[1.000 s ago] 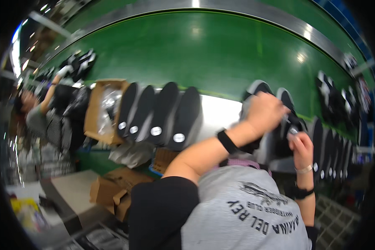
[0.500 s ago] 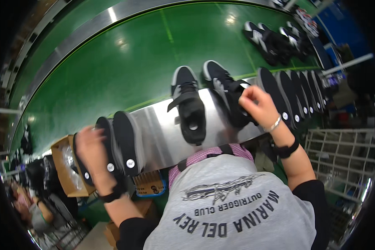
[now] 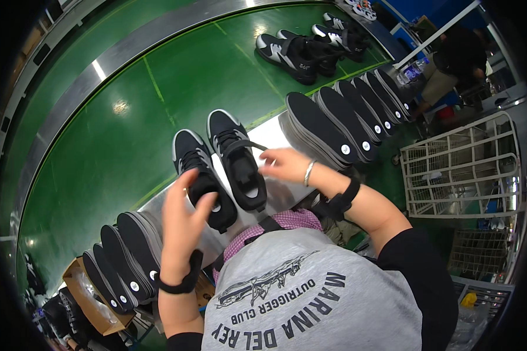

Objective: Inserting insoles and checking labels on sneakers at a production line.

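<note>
Two black and grey sneakers stand side by side before me, toes pointing away, on a metal strip [image 3: 278,134] at the edge of the green table. Over the collar of the left sneaker [image 3: 188,153] is my left hand [image 3: 178,225], thumb and fingers spread, partly covering the opening. Beside the right sneaker [image 3: 225,130] is my right hand [image 3: 287,165], its fingers apart. Its fingertips are close to the end of that shoe's black strap [image 3: 246,144]; whether they touch it I cannot tell. Inside the right sneaker a pale patch shows at the heel.
Stacks of black-topped insoles [image 3: 319,120] line the table edge on the right, with more stacks [image 3: 129,245] on the left. Several finished-looking sneakers [image 3: 287,55] stand farther back. A cardboard box [image 3: 91,292] is at lower left, a white wire rack [image 3: 462,169] at right. Another person [image 3: 459,55] is beyond.
The view has turned. My left hand has come from the left insole stacks to the left sneaker. The two sneakers stand closer together; my right hand remains near the right one, its fingers now farther apart.
</note>
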The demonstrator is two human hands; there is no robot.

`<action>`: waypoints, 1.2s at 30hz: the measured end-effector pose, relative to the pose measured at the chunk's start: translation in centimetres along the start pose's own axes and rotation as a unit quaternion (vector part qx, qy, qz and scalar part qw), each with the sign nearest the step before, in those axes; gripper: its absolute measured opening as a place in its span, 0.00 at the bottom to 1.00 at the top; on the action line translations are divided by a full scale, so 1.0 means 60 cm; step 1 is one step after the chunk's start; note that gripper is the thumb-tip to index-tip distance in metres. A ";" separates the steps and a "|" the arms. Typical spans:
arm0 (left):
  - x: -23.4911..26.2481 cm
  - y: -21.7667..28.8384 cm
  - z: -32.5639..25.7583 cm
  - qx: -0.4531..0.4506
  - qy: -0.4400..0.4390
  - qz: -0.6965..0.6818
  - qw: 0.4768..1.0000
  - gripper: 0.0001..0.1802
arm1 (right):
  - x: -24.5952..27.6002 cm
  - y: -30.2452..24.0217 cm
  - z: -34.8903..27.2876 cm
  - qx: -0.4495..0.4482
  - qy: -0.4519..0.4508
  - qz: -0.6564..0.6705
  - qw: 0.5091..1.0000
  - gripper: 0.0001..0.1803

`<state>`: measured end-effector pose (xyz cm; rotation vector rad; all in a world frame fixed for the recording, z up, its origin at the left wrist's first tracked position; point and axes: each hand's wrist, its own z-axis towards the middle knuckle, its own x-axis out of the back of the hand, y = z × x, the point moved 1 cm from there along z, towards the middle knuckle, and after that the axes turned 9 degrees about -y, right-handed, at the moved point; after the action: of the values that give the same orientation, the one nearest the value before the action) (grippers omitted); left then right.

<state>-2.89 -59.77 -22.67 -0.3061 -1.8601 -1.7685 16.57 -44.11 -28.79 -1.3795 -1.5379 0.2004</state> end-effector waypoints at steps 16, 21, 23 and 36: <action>-0.114 -0.037 0.141 -0.123 -0.107 0.153 0.975 0.22 | 0.219 0.265 -0.116 -0.273 0.297 -0.208 0.891 0.23; -0.109 -0.043 0.153 -0.044 -0.093 0.114 0.988 0.14 | 0.210 0.131 -0.127 -0.027 0.250 0.276 0.928 0.11; -0.116 -0.041 0.153 0.008 -0.070 0.089 0.994 0.14 | 0.173 0.035 -0.141 0.002 0.087 0.342 0.935 0.09; -0.114 -0.028 0.151 -0.003 -0.182 0.046 0.982 0.13 | -0.057 -0.083 0.014 -0.105 -0.005 -0.277 0.955 0.13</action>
<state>-0.23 -49.76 -27.57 -0.7500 -2.0473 -1.7430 12.17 -48.14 -27.64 -1.0482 -1.9310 -0.3118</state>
